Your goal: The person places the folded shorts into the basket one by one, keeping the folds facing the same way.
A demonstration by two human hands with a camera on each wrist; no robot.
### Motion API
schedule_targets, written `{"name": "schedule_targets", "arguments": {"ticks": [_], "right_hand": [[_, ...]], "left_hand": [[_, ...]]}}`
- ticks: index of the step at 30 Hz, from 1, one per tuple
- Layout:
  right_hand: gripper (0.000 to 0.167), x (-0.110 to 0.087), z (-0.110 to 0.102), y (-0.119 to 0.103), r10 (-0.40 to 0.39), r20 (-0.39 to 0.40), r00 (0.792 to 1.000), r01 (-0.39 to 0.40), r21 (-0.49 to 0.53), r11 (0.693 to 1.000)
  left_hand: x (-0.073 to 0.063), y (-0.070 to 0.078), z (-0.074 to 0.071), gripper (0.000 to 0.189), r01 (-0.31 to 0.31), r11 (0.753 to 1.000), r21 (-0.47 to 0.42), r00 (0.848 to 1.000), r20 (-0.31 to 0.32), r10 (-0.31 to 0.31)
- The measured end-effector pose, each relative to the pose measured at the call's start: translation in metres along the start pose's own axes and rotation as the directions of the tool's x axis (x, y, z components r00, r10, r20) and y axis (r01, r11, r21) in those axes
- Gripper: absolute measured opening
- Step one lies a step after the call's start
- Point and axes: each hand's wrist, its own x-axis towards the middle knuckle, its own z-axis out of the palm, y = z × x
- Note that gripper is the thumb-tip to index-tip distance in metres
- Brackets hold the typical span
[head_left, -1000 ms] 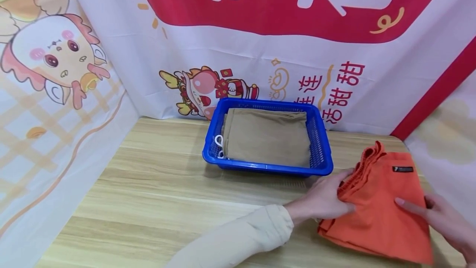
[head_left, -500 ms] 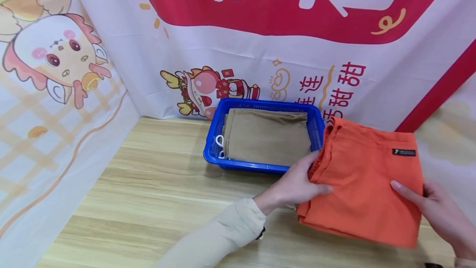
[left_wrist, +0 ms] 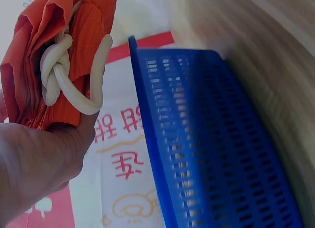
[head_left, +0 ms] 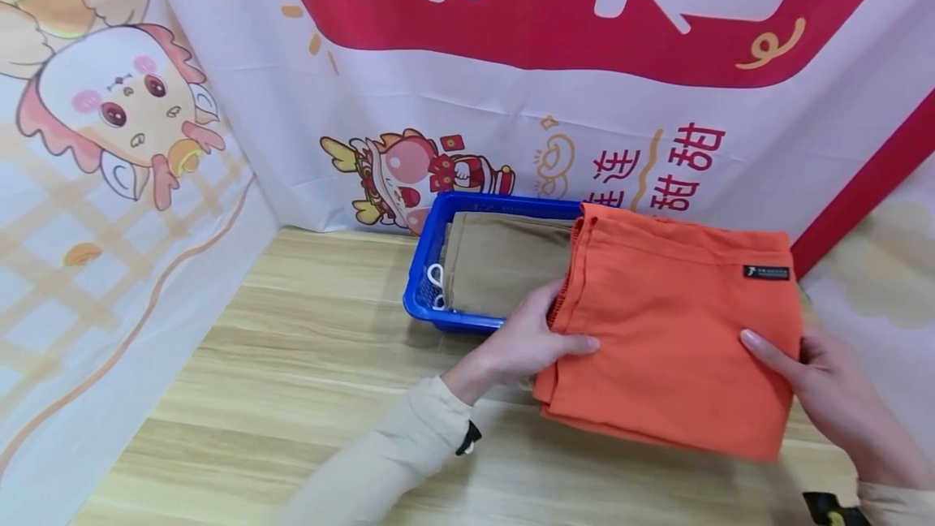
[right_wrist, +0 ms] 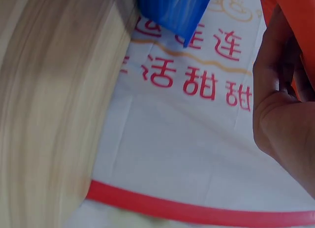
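Observation:
Folded orange shorts (head_left: 672,339) with a small black label hang over the table, spread flat between both hands. My left hand (head_left: 527,338) grips their left edge, thumb on top and fingers underneath. On the opposite edge my right hand (head_left: 840,396) pinches the cloth, its thumb on top too. A knotted white drawstring (left_wrist: 64,75) dangles from the folded layers in the left wrist view. Behind the shorts stands a blue plastic basket (head_left: 420,282), its right part hidden by them. Inside it lies a folded khaki garment (head_left: 504,258) with a white cord loop.
The wood-grain table (head_left: 292,364) stretches under everything. A printed white cloth (head_left: 409,88) with red lettering hangs right behind the basket, and a patterned side cloth (head_left: 88,282) borders the left.
Both hands have carried the orange shorts left and upward from the table's right side. The shorts now overlap the basket's right part; the basket has stayed in place.

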Motion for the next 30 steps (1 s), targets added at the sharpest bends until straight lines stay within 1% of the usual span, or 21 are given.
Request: {"name": "schedule_targets", "arguments": {"ticks": [2, 4, 7, 11, 13, 15, 17, 18, 21, 26, 30], "right_hand": [[0.033, 0.003, 0.002, -0.005, -0.02, 0.008, 1.0, 0.02, 0.011, 1.0], [0.032, 0.006, 0.004, -0.01, -0.039, 0.02, 0.999, 0.038, 0.05, 0.998], [0.028, 0.01, 0.006, -0.016, -0.049, 0.041, 0.998, 0.044, 0.108, 0.993], [0.026, 0.016, 0.01, -0.024, -0.071, 0.054, 0.996, 0.056, 0.248, 0.967], [0.027, 0.02, 0.013, -0.027, -0.09, 0.059, 0.994, 0.064, 0.345, 0.936], [0.03, 0.023, 0.017, -0.031, -0.101, 0.069, 0.993, 0.06, 0.442, 0.895], [0.031, 0.025, 0.02, -0.036, -0.102, 0.08, 0.992, 0.047, 0.508, 0.86], [0.032, 0.027, 0.022, -0.038, -0.106, 0.087, 0.991, 0.041, 0.549, 0.835], [0.035, 0.031, 0.026, -0.045, -0.101, 0.096, 0.99, 0.024, 0.595, 0.803], [0.045, 0.04, 0.03, -0.057, -0.077, 0.12, 0.99, -0.012, 0.61, 0.792], [0.045, 0.048, 0.033, -0.063, -0.082, 0.123, 0.989, -0.014, 0.63, 0.777]], "left_hand": [[-0.002, 0.002, -0.006, 0.076, -0.001, 1.0, -0.027, 1.0, 0.004, 0.001], [-0.004, 0.004, -0.011, 0.077, 0.002, 0.998, -0.064, 1.0, 0.005, -0.002], [-0.007, 0.007, -0.018, 0.074, 0.012, 0.994, -0.111, 1.0, -0.001, -0.012], [-0.01, 0.011, -0.029, 0.075, 0.029, 0.989, -0.147, 0.999, -0.015, -0.031], [-0.011, 0.013, -0.034, 0.076, 0.048, 0.989, -0.138, 0.998, -0.031, -0.052], [-0.013, 0.015, -0.04, 0.077, 0.06, 0.989, -0.132, 0.997, -0.048, -0.067], [-0.015, 0.017, -0.044, 0.077, 0.071, 0.989, -0.126, 0.995, -0.066, -0.08], [-0.015, 0.018, -0.047, 0.077, 0.072, 0.989, -0.128, 0.994, -0.072, -0.081], [-0.017, 0.02, -0.054, 0.077, 0.072, 0.988, -0.136, 0.993, -0.082, -0.084], [-0.017, 0.023, -0.068, 0.072, 0.086, 0.982, -0.166, 0.993, -0.07, -0.099], [-0.017, 0.026, -0.08, 0.069, 0.106, 0.972, -0.211, 0.992, -0.046, -0.118]]}}
